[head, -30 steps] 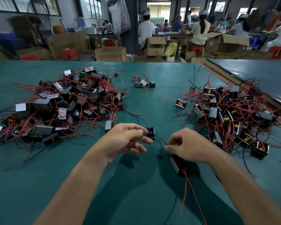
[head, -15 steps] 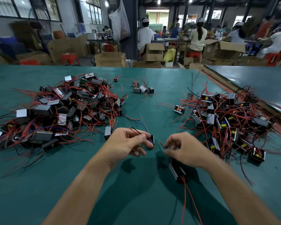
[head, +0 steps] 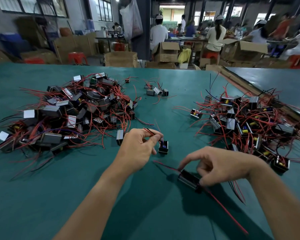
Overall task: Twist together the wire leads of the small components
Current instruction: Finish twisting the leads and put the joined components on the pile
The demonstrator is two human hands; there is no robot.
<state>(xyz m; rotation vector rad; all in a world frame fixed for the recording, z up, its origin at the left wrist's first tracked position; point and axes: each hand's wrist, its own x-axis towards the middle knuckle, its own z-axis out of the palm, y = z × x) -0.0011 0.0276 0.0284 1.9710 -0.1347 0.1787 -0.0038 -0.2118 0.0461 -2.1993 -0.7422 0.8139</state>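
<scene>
Leads point(head: 150, 132), red and black, run from small black component point(head: 163, 147) into left hand point(head: 137, 149).

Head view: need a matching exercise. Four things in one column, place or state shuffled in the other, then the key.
Column 1
1. left hand
2. right hand
3. small cluster of components
4. long red lead

Column 2
A. far middle of the table
B. grips a long dark component
C. trails from that long component toward the near right
D. pinches thin leads above a small black component

Pairs: 1-D, 2-B, 3-A, 4-C
</scene>
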